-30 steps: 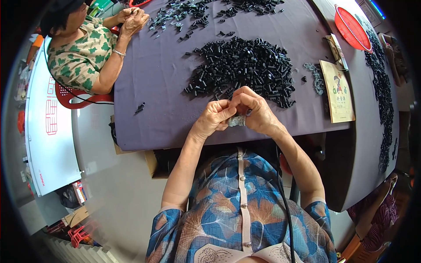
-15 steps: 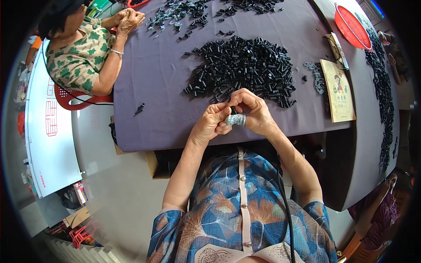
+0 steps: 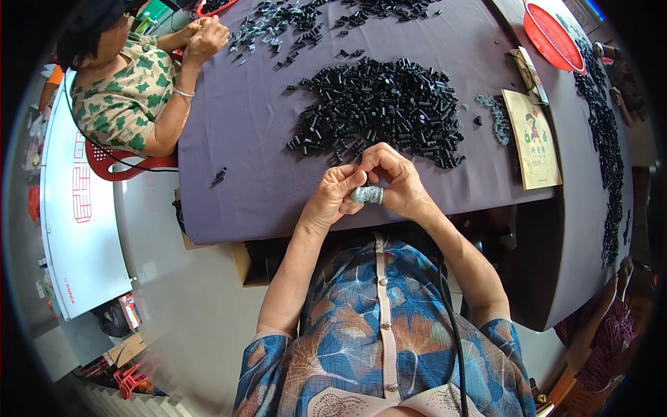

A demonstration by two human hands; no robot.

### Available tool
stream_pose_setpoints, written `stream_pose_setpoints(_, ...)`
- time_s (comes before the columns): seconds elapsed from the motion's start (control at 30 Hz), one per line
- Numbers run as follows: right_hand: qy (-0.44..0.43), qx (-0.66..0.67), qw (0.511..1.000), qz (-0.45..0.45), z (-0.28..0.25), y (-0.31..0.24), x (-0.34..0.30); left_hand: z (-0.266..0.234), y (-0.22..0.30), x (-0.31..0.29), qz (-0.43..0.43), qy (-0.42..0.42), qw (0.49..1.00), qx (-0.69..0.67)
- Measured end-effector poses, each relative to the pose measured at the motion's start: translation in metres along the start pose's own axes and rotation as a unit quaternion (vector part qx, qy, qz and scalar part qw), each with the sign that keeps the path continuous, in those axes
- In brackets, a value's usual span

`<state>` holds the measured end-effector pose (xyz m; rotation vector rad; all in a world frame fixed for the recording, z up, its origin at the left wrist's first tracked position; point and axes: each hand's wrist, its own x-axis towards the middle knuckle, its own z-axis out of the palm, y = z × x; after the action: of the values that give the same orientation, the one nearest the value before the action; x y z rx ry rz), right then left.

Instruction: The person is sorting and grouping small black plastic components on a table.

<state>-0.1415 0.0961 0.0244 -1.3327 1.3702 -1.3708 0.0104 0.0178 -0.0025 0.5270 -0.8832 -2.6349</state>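
Just in front of the table edge, my left hand [image 3: 329,197] and my right hand [image 3: 401,182] meet with fingertips pinched together. Between them is a small black cylindrical piece [image 3: 369,182], mostly hidden by the fingers. A grey wrap [image 3: 367,194] covers what looks like my right thumb. Just beyond my hands lies a big heap of short black cylindrical pieces [image 3: 379,108], some with pale ends. A couple of the same pieces [image 3: 219,175] lie apart to the left.
Purple-grey cloth covers the table [image 3: 243,139]. A co-worker [image 3: 125,104] sits at left, hands together. Farther back are more black pieces [image 3: 278,21] and clear bits. On the right are a yellow booklet [image 3: 532,139], a red basket [image 3: 554,36] and a long row of black pieces [image 3: 608,167].
My hands stay together, nearly in place. The black piece between my fingers shows less than before. The whole scene has shifted slightly left in view.
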Motion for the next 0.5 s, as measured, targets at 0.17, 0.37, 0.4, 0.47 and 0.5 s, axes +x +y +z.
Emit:
stream_pose_setpoints(0.17,-0.016,-0.033,0.999,-0.021,-0.001,-0.004,-0.004,0.0,0.0,-0.005,-0.027,0.012,0.999,0.016)
stream_pose_setpoints(0.37,0.026,-0.112,0.99,-0.079,0.013,-0.004,-0.029,0.007,-0.003,-0.022,-0.035,0.042,0.996,0.071)
stream_pose_setpoints(0.4,0.027,-0.13,0.988,-0.084,0.015,-0.006,-0.035,0.018,-0.002,-0.028,-0.042,0.086,0.99,0.1)
stream_pose_setpoints(0.47,0.004,-0.121,0.992,-0.037,0.014,-0.012,-0.05,0.014,-0.003,-0.045,-0.035,0.108,0.989,0.098)
stream_pose_setpoints(0.5,-0.001,-0.152,0.987,-0.042,0.011,-0.009,-0.056,0.011,-0.002,-0.054,-0.023,0.109,0.987,0.111)
